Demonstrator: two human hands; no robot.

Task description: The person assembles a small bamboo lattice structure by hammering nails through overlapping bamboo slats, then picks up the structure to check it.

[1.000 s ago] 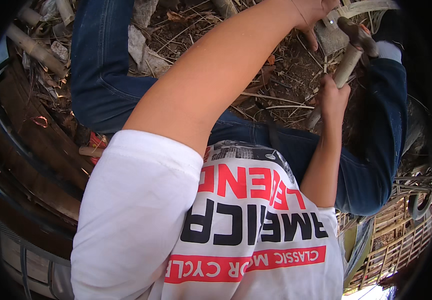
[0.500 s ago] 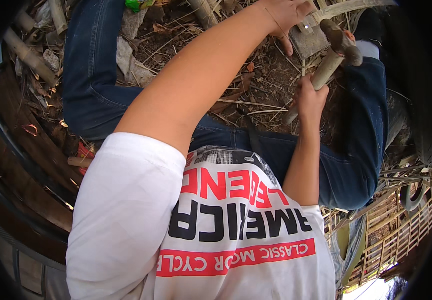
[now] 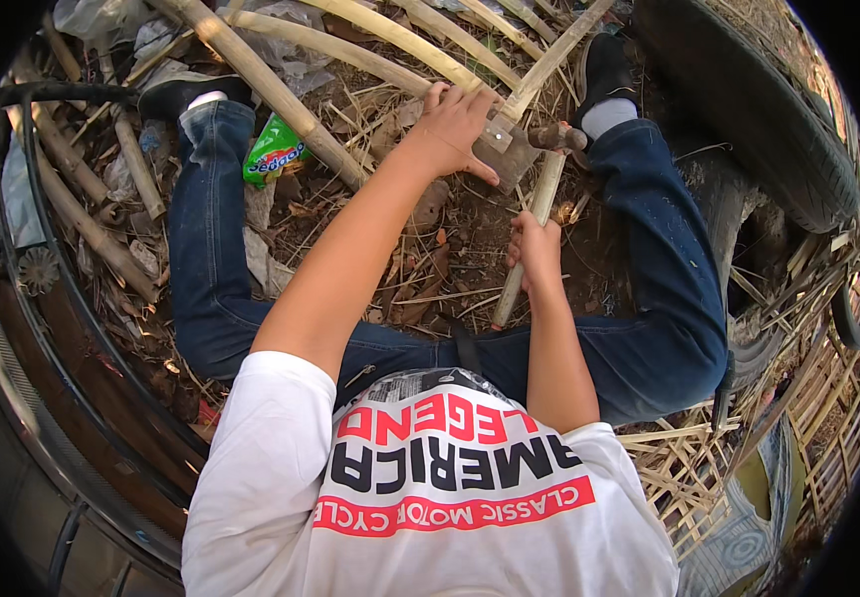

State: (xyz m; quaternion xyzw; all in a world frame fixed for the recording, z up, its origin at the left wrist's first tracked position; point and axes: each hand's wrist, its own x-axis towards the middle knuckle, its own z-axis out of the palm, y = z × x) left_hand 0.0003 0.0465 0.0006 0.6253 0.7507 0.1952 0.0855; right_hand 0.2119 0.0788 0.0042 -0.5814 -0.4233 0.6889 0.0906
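"Where were the hands?"

"The left hand (image 3: 455, 129), fingers spread, covered slats (image 3: 559, 58) meeting at the block's (image 3: 510, 167) upper edge. The right hand (image 3: 536, 251) gripped the hammer (image 3: 547, 186) by its handle, head near the block's right corner."

"How far along?"

"Slats were gathered there; I couldn't tell if any were fastened. Poles (image 3: 261, 82) lay loose, farther left."

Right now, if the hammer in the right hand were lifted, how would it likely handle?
The hammer would probably feel head-heavy, with its bulky head at the handle's far end. It should stay stiff, as the handle looks straight. It might twist in the right hand, since that handle looks rounded.
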